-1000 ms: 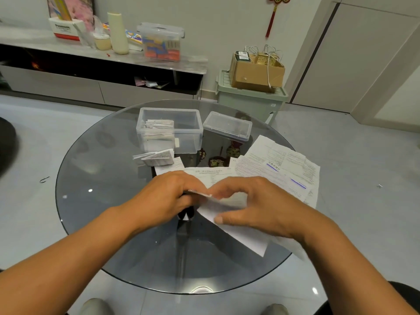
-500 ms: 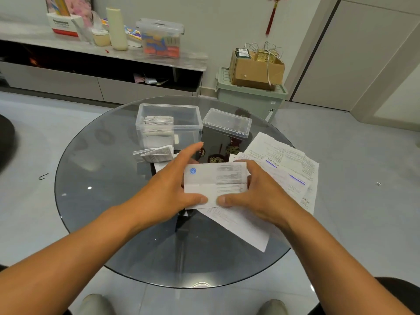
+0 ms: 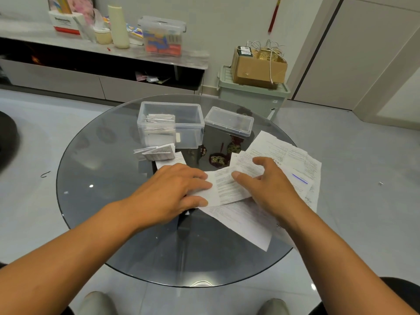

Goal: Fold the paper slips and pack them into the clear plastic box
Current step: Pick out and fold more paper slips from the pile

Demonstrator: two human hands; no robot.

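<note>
Head view: at centre frame, a left hand (image 3: pixel 172 192) lies flat, fingers straight, pressing one end of a folded paper slip (image 3: pixel 223 187) onto a round smoked-glass table (image 3: pixel 95 201), while the right hand (image 3: pixel 266 185), fingers loosely spread, rests on the slip's other end and the loose printed sheets (image 3: pixel 288 160) beneath. The crease looks best set by keeping the left palm as an anchor and sweeping the right fingers firmly along the fold, edges matched first, since slick glass lets paper slide. The clear plastic box (image 3: pixel 188 126) stands open just above centre, folded slips stacked in its left half; its lid (image 3: pixel 229 121) lies beside it to the right, and a small pile of folded slips (image 3: pixel 156 152) waits in front. Beyond, a pale tiled floor, a low TV cabinet (image 3: pixel 68 76) at upper left, and a cardboard carton (image 3: pixel 256 67) on a green storage bin (image 3: pixel 252 98).
</note>
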